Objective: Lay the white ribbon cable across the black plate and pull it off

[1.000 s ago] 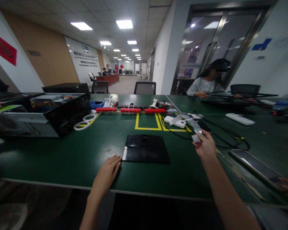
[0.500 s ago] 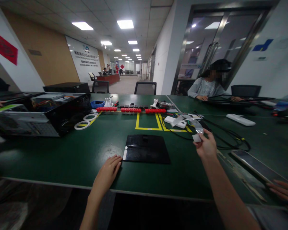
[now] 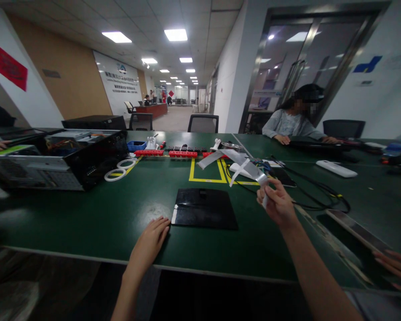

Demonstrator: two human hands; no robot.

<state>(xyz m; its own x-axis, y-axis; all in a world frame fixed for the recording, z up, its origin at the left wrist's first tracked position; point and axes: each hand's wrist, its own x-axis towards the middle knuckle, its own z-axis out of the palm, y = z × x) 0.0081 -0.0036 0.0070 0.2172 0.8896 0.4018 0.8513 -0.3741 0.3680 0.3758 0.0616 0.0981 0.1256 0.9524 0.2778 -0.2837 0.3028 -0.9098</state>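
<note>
My right hand (image 3: 276,201) pinches one end of a crumpled strip of silver tape (image 3: 249,168). Its loose lengths stick out to the left, above the white device and yellow-marked squares. On the green table (image 3: 87,223), my left hand (image 3: 151,238) lies flat with fingers stretched out. Its fingertips are at the lower left corner of a glossy black plate (image 3: 205,208). A white patch shows along the plate's left edge.
An opened computer case (image 3: 96,162) stands at left, with white tape rolls (image 3: 115,174) beside it. Red trays (image 3: 183,154) line the back. Black cables (image 3: 317,191), a phone (image 3: 357,229) and another person's hand (image 3: 396,267) are at right. A person (image 3: 294,120) sits across.
My right hand has moved left, and the silver tape strip has swung up and spread out to the left. My left hand and the black plate stay put.
</note>
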